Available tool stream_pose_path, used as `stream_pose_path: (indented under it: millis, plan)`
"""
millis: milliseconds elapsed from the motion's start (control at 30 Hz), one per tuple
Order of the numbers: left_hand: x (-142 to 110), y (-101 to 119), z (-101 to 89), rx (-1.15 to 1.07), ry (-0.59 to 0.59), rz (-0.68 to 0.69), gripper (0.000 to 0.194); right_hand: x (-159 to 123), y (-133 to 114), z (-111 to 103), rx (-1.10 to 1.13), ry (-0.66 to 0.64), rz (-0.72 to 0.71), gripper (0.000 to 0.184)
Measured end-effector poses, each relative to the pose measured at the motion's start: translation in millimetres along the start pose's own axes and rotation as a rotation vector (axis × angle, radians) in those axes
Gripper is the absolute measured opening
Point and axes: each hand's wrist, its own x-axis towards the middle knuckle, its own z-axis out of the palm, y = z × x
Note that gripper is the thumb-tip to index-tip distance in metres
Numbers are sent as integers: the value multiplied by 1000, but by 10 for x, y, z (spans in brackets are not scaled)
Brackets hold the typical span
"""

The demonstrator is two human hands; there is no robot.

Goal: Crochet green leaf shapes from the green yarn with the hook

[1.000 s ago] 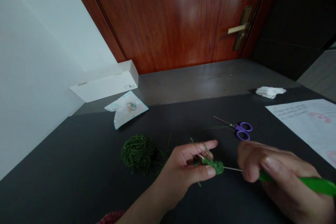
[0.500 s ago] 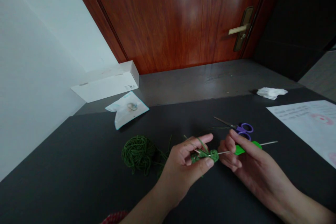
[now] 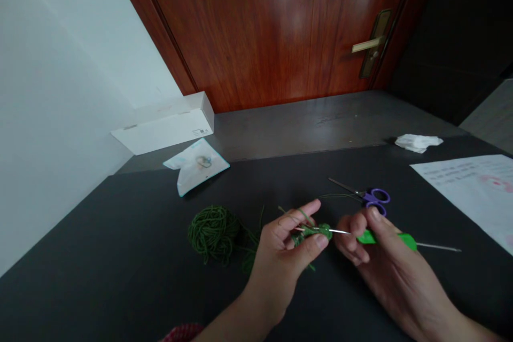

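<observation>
My left hand (image 3: 286,256) pinches a small green crocheted piece (image 3: 323,231) between thumb and fingers, with a strand of yarn running over the raised index finger. In my right hand (image 3: 385,256) is a crochet hook (image 3: 407,240) with a bright green grip and a metal shaft at each end. One shaft reaches left into the crocheted piece; its tip is hidden in the stitches. Left of my hands lies a ball of green yarn (image 3: 213,234), with loose strands trailing toward the left hand. Just beyond my right hand are purple-handled scissors (image 3: 366,195), with a thin thread near their blades.
A pouch with a blue edge (image 3: 200,165) lies at the back left, before a long white box (image 3: 168,131) by the wall. At the right are a printed sheet of paper (image 3: 468,187) and a crumpled white tissue (image 3: 419,142). Behind the dark table stands a wooden door (image 3: 256,32).
The crochet hook has tilted, its free end now lower and showing further right of my right hand. My left hand still grips the crocheted piece. The whole view has shifted slightly.
</observation>
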Motion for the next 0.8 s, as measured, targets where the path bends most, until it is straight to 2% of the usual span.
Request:
stream_pose_path:
  millis: [100,200,267,333,367,433,500,600,700,800]
  plan:
    - [-25,-57,23,22,29,9,48,-54,28,-1,-169,-29,-154,36]
    - [-55,-104,57,90,49,69,49,-106,8,-26,-573,-99,-392,35]
    - [-68,-124,84,113,66,88,50,-121,-23,-41,-936,-193,-637,31]
    - [-71,-134,102,82,63,64,52,-107,-45,-52,-1273,-290,-941,27]
    - [-69,-134,103,46,49,47,52,-89,-51,-61,-1402,-307,-1090,25]
    - [-60,-123,90,-50,-5,2,51,-41,-59,-92,-1576,-325,-1261,22]
    - [-49,-92,58,-157,-87,-71,50,1,-80,-143,-1641,-397,-1305,17]
    - [-36,-14,-1,-249,-198,-174,53,11,-162,-235,-1570,-502,-1286,20]
    - [-22,63,-37,-262,-223,-207,53,-48,-265,-305,-1452,-560,-1226,32]
    - [-9,106,-49,-272,-226,-223,52,-131,-326,-349,-1335,-577,-1104,31]
